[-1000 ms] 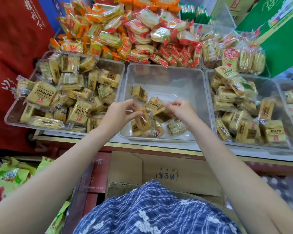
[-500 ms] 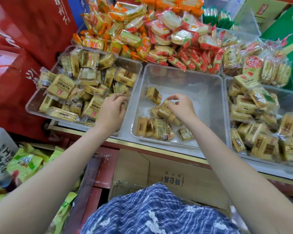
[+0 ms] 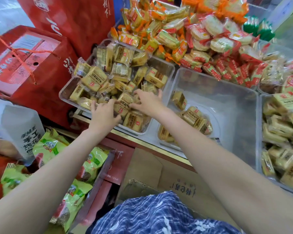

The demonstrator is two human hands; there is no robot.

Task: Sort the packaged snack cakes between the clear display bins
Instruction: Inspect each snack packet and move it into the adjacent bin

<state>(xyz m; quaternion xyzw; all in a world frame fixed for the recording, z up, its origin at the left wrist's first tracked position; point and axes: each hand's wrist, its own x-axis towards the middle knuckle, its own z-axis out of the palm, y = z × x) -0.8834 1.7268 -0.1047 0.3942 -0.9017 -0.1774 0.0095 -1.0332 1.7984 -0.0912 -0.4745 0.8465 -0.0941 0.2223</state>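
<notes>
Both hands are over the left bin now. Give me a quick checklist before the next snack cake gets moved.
1. Both hands in view: ok. Left hand and right hand are over the left bin.
2. Firm grip on a snack cake: cannot tell. Fingers of both hands touch the wrappers around it, but no closed hold shows.
3. Room in the left bin: not ok. Packs are heaped above its rim.
4. Room in the middle bin: ok. Only a few packs lie at its near left; much of the floor is bare.
5. Right bin: not ok as a drop spot, already crowded.
</notes>
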